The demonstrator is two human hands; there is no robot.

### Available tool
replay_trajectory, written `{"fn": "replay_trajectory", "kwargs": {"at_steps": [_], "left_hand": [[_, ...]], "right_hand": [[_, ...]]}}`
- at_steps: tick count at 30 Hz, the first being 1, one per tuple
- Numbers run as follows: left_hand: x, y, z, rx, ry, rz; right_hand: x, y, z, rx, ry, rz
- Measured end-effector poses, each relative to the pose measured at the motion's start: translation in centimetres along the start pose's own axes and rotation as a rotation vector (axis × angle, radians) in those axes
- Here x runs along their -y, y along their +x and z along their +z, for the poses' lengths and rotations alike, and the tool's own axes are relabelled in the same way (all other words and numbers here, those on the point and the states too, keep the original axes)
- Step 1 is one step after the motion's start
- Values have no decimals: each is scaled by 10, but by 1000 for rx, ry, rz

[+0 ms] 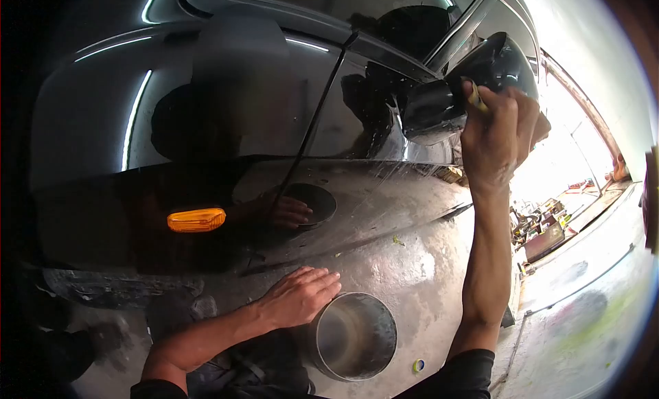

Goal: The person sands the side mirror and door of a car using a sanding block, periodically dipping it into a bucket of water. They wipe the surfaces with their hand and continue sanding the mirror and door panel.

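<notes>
My right hand (498, 135) is raised to the black side mirror (498, 63) of a glossy black car (240, 124). Its fingers are closed round a small yellowish piece (475, 97), which is mostly hidden by them. Low in the view, my left hand (302, 296) hangs beside the rim of a round bucket (357, 336), palm down with its fingers stretched out and nothing in them. Cloudy liquid seems to show inside the bucket. An orange side marker light (196, 220) sits on the car's dark body panel.
Below the car is a wet, stained concrete floor (425, 262). A small round lid or roll (419, 365) lies right of the bucket. Part of a tire (123, 288) shows at the lower left. Boxes and clutter (546, 231) stand along the right, near a bright opening.
</notes>
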State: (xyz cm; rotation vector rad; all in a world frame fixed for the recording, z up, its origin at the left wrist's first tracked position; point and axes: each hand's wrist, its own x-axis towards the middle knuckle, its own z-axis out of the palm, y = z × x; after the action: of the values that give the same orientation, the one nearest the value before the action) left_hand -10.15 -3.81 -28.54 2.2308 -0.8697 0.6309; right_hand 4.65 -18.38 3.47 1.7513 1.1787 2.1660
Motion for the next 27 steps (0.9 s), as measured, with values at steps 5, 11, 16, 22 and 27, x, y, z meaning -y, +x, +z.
{"fn": "replay_trajectory", "kwargs": {"at_steps": [5,11,16,22,27], "left_hand": [[-2,0,-5,-8,6,-4],[3,-3,2,45,29,19],[-5,1,-16,77,58,30],[-12,2,1,130,69,58],[-13,-1,1,138,53,61]], "right_hand": [[-37,-37,-3,-28,111,137],[0,21,11,1,108,130],[-37,-9,10,-150,245,72],[-12,10,2,-178,107,146],[-15,7,3,-90,405,376]]}}
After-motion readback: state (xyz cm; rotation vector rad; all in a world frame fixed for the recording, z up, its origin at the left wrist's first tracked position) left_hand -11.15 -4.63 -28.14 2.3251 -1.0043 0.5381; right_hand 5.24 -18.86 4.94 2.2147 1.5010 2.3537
